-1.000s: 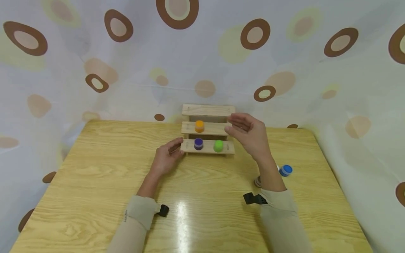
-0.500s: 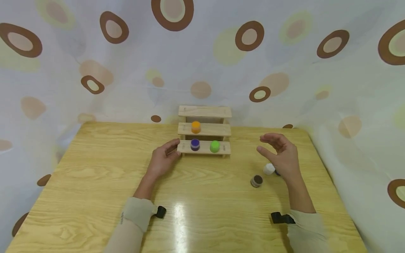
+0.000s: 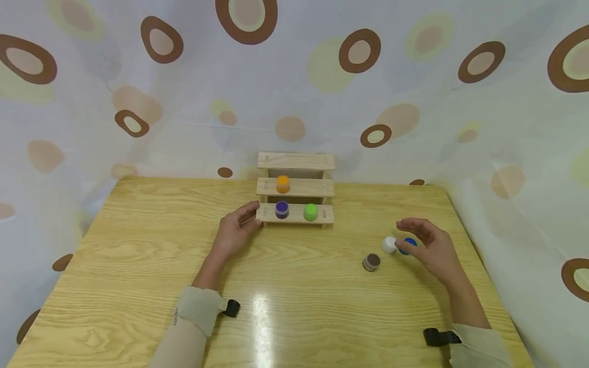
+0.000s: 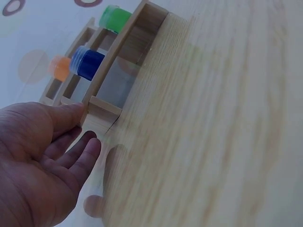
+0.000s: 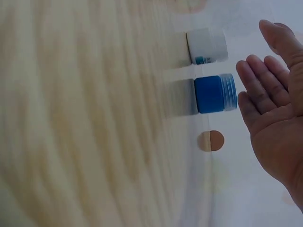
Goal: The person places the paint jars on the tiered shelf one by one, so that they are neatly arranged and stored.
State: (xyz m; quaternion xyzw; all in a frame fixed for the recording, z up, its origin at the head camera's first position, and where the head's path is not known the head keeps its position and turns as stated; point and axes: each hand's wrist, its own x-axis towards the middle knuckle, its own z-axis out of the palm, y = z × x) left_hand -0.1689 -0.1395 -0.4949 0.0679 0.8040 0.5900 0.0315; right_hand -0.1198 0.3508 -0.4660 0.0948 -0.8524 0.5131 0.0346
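A three-tier wooden step rack [image 3: 295, 187] stands at the table's back. My left hand [image 3: 233, 233] holds the left end of its lowest step, thumb [image 4: 68, 116] against the board's end. On that step sit a purple-blue paint jar [image 3: 282, 210] and a green paint jar [image 3: 311, 212]; the middle step bears an orange paint jar [image 3: 282, 184]. My right hand [image 3: 434, 249] hovers over a blue paint jar [image 5: 209, 94] at the right, fingers apart from it and holding nothing. Beside it stands a white paint jar [image 5: 207, 46]. In the head view my thumb partly covers the blue jar.
A dark brown paint jar [image 3: 371, 262] stands on the wooden table [image 3: 313, 306], nearer me than the white one. Patterned cloth [image 3: 294, 82] hangs behind the table and along its right side, close to the rack's back.
My right hand has moved from beside the rack to the right and toward me, down to the blue jar. The left hand stays at the rack. The head view has shifted slightly.
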